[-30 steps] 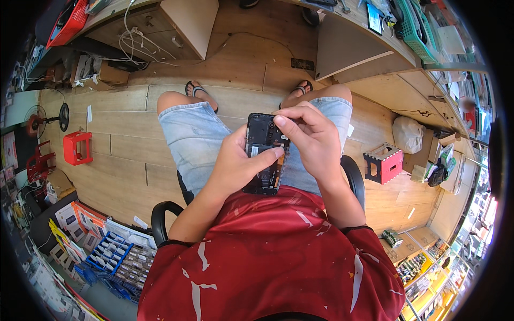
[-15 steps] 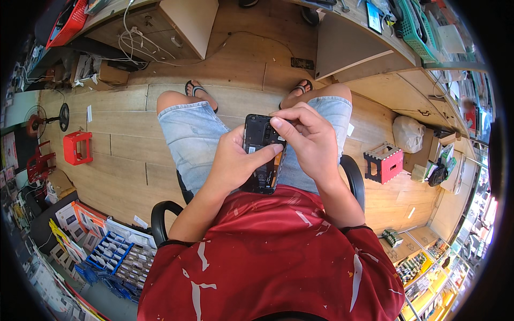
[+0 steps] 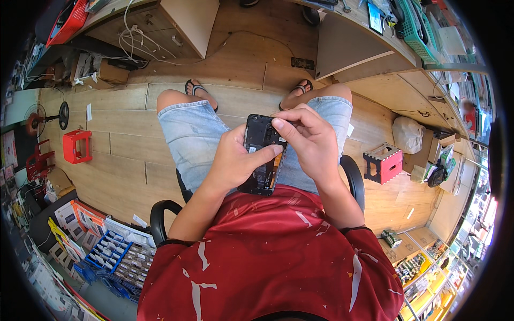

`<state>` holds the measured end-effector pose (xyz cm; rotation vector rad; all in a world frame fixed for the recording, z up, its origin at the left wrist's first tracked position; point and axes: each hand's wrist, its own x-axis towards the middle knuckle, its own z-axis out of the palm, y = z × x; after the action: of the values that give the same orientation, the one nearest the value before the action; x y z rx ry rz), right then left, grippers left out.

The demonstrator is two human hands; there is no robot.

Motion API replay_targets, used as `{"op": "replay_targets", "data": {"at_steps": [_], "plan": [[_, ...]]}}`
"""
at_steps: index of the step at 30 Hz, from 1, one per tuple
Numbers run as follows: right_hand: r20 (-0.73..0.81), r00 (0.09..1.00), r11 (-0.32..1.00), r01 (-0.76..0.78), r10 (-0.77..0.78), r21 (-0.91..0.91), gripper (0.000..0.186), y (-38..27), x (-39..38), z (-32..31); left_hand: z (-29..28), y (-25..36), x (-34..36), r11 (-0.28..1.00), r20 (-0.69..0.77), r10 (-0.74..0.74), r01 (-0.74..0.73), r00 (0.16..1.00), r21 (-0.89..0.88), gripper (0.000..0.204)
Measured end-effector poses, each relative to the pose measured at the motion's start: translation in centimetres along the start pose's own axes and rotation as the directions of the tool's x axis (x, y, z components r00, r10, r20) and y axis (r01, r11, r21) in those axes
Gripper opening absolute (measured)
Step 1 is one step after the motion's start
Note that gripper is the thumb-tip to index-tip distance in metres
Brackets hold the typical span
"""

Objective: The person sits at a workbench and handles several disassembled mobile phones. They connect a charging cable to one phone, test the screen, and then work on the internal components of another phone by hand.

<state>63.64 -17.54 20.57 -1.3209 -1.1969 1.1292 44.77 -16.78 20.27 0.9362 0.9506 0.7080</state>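
A black smartphone [image 3: 261, 179] with its back cover off is held upright over my lap, its inner parts and an orange strip showing. My left hand [image 3: 234, 161] grips it from the left side, the thumb lying across its middle. At the phone's upper right corner, my right hand [image 3: 308, 134] is closed, with thumb and forefinger pinched at the edge. Whether those fingertips hold a small part or only the phone's edge is too small to make out.
I sit on a chair with black armrests [image 3: 158, 222]. A red stool [image 3: 77, 146] stands to the left, a red and black folding stool [image 3: 383, 162] to the right. Desks [image 3: 369, 80] line the far side. Blue trays of small packets [image 3: 110, 250] sit at lower left.
Almost nothing differs. The phone and both hands have shifted very slightly, with the same hold on it.
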Motion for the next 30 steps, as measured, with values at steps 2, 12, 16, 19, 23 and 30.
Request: {"op": "replay_targets", "data": {"at_steps": [2,12,16,19,23,30], "plan": [[-0.005,0.999,0.999,-0.032,0.032,0.025,0.013,-0.3,0.1,-0.1,0.3,0.0,0.1,0.997,0.002,-0.023,0.023,1.000,-0.080,0.028],[-0.014,0.995,0.988,-0.098,0.100,0.120,0.014,-1.1,0.7,-1.2,-0.2,-0.9,0.0,0.881,0.103,-0.031,0.076,0.994,-0.468,0.033],[-0.006,0.992,0.976,-0.121,0.124,0.179,0.014,-1.1,0.8,-1.5,-0.2,-1.3,-0.3,0.939,0.062,-0.005,0.026,0.998,-0.342,0.037],[0.000,0.992,0.977,-0.121,0.123,0.174,0.014,-1.3,0.8,-1.5,0.0,-1.0,-0.5,0.966,0.032,0.038,-0.028,0.999,-0.257,0.036],[0.005,0.991,0.976,-0.133,0.134,0.172,0.014,-1.5,0.7,-1.5,0.1,-0.8,-0.6,0.988,-0.011,0.114,-0.115,0.993,-0.102,0.033],[0.049,0.995,0.972,-0.097,0.088,0.214,0.021,-1.4,0.2,-1.3,0.2,0.1,-1.1,0.975,-0.066,0.184,-0.174,0.981,0.134,0.031]]}}
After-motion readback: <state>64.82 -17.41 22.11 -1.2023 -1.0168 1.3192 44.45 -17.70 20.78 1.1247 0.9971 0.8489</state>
